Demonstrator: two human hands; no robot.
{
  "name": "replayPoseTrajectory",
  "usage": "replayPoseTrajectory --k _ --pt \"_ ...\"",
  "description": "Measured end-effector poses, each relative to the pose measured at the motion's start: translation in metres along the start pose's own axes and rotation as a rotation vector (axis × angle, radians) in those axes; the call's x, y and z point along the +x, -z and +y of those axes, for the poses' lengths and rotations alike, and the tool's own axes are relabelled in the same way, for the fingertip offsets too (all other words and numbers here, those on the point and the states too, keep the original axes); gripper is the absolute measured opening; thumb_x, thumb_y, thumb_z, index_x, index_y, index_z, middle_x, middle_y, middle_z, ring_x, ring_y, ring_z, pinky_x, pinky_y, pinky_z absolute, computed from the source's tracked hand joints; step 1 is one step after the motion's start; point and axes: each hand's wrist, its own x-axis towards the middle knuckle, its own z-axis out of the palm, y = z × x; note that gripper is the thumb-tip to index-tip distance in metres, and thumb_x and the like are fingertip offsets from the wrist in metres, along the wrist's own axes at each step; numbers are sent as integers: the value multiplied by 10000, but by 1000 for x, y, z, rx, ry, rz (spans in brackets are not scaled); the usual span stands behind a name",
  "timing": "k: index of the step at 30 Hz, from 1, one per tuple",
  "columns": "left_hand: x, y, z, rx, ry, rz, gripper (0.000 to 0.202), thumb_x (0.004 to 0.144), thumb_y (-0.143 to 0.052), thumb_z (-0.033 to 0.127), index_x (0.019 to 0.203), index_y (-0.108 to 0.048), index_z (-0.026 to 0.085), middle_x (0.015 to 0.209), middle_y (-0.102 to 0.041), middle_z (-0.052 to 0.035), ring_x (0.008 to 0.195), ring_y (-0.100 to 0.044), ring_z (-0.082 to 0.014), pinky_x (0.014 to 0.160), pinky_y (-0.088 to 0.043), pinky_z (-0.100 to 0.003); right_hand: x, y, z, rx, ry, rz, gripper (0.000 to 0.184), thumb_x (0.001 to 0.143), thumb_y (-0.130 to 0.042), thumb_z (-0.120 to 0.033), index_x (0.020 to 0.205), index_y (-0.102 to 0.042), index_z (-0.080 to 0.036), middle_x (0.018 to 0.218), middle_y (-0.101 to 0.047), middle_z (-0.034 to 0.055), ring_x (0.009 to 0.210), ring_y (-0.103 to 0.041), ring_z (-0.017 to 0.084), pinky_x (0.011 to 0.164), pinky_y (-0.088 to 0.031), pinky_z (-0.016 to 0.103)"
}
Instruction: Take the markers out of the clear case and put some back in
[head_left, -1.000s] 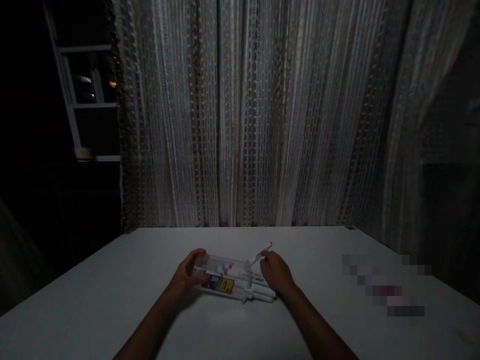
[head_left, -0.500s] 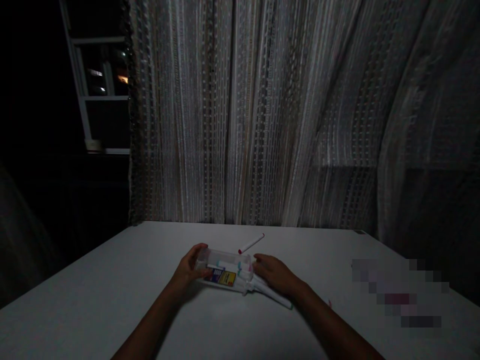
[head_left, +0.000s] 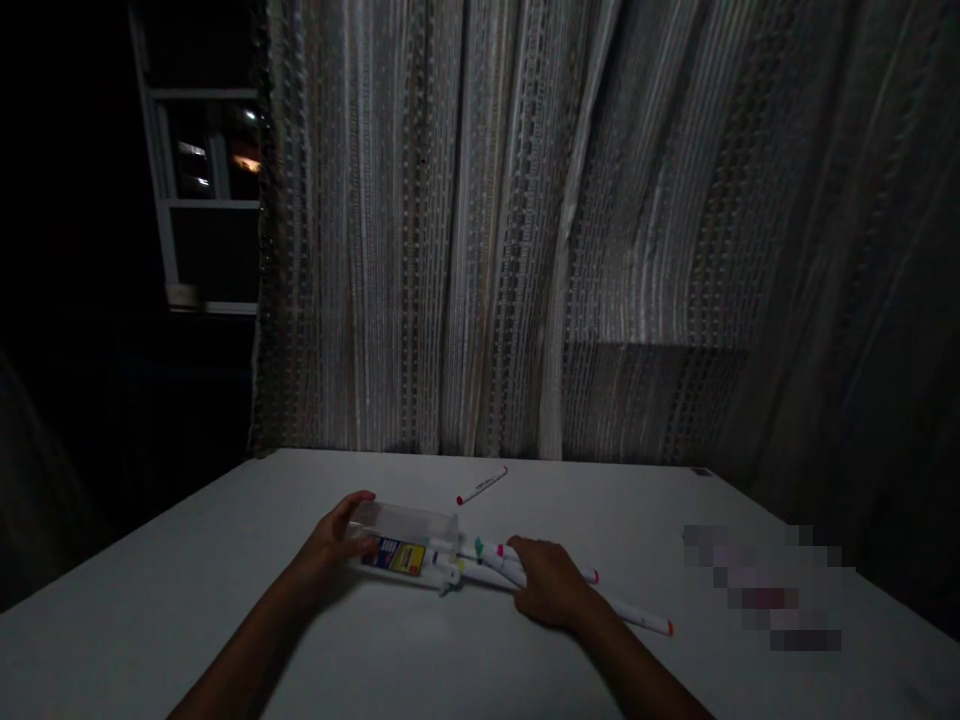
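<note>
Two bare hands work over one white table [head_left: 360, 660], with one clear plastic case [head_left: 416, 520] between them, lying on its side near the middle, its right end open. The left hand [head_left: 328, 542] is clamped on the case's left end, the thumb on the near side by the one printed label [head_left: 397, 555], dark blue and yellow, and the other fingers round the far side. The right hand [head_left: 551, 582] is palm down over a loose bundle of white markers at the open end; its fingers are bent down among them, and I cannot tell whether they are closed on any. Two marker ends stick out right of that hand: one pink end [head_left: 595, 576] on the far side and one orange end [head_left: 669, 628] nearer. Between case and hand, green, pink and yellow bits of colour show, but the markers overlap too much for a sure count. One more marker [head_left: 483, 486], red at its ends, lies by itself on the far side, touching neither the case nor the hands. On the right of the table is one pixelated patch [head_left: 761, 597], its contents hidden. Behind hangs a striped curtain [head_left: 480, 250], with one window [head_left: 208, 205] to its left.
</note>
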Motion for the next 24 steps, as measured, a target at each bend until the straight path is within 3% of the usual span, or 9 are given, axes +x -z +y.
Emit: replayPoseTrajectory --k 7,11,16,20,24 --pt "-15 27 8 28 33 74 653 532 -780 216 1087 -437 248 927 -585 -19 800 -605 -197 695 -492 -281 -8 11 12 -75 -61 -18 436 564 -526 -152 999 -545 -167 940 -625 105 864 -570 240 698 -361 290" --pt "-21 36 7 114 55 41 602 537 -779 217 1052 -467 236 896 -595 -24 772 -608 -198 681 -496 -283 -8 14 13 -93 -75 -42 433 551 -515 -140 982 -547 -164 920 -628 111 853 -579 254 695 -370 303" --pt "-19 45 3 243 53 38 587 485 -796 175 1010 -534 206 976 -597 -47 886 -589 -220 737 -492 -270 -9 14 12 -119 -72 -51 428 552 -493 -133 977 -545 -155 954 -624 122 869 -579 266 705 -379 321" --pt "-12 37 16 232 -3 88 597 489 -789 223 1028 -534 203 987 -601 -42 884 -589 -217 729 -495 -269 -8 11 13 -106 -64 -65 441 562 -496 -160 1001 -543 -140 1018 -602 133 897 -567 266 742 -384 334" --pt "-4 10 38 267 -47 61 598 481 -787 227 1024 -537 191 1010 -601 -41 944 -571 -214 773 -487 -264 -7 6 11 -79 -56 -62 470 592 -497 -212 1054 -539 -140 1077 -575 140 953 -537 271 781 -383 353"
